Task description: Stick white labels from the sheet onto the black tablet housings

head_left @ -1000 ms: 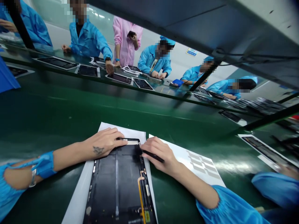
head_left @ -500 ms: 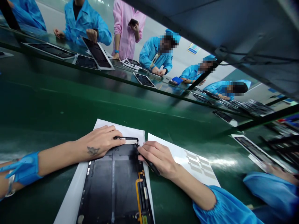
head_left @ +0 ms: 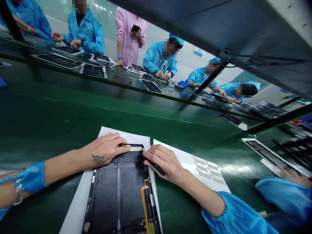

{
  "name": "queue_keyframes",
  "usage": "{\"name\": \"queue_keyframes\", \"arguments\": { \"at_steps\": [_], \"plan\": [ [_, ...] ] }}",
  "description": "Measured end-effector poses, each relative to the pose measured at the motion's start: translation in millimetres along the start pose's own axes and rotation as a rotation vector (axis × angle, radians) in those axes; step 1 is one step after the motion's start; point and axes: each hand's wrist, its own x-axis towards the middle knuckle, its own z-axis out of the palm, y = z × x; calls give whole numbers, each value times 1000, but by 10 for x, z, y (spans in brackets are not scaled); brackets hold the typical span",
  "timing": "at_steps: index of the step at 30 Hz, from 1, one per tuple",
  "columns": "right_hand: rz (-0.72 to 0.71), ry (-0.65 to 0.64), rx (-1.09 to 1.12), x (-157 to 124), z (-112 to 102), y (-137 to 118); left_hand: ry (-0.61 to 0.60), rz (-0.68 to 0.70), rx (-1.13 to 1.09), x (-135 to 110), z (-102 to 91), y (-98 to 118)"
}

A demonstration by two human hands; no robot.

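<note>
Open tablet-like device (head_left: pixel 119 195) lay before you on a white sheet (head_left: pixel 78 208), both your hands at its far end.
Your right hand (head_left: pixel 165 161) pinched a slim black tool (head_left: pixel 159 169) at the device's far right corner. Your left hand (head_left: pixel 109 148) rested over the far left corner, thumb on a white strip (head_left: pixel 136 148); whether its fingers gripped the frame could not be told. A yellow-green label (head_left: pixel 151 228) sat near the device's right edge, its print too small to read. A yellow-and-blue sign (head_left: pixel 198 52) hung on the far wall, its characters likewise illegible. A second sheet (head_left: pixel 185 159) bearing grey patches lay to the right.
</note>
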Motion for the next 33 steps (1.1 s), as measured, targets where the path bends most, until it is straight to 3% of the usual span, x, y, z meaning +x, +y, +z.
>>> {"name": "queue_keyframes", "arguments": {
  "at_steps": [3,6,11,17,19,24,29,33],
  "plan": [
    [105,136,90,-2,-5,36,-61,-9,63,18,-33,6],
    [321,289,185,-7,12,91,-149,-2,194,97,-69,37],
    [588,314,245,-40,62,208,-252,-8,341,323,-81,129],
    [567,316,361,-25,-23,179,-197,-36,264,297,-27,73],
    [518,235,345,44,-49,120,-124,-38,162,185,-9,23],
    [316,-159,208,367,67,60,93,-65,-41,-41,47,-38],
    [266,-467,55,645,198,123,104,-73,-43,-49,78,-22],
    [232,-587,-3,747,186,129,91,-81,-30,-30,75,-5]
  ]
}}
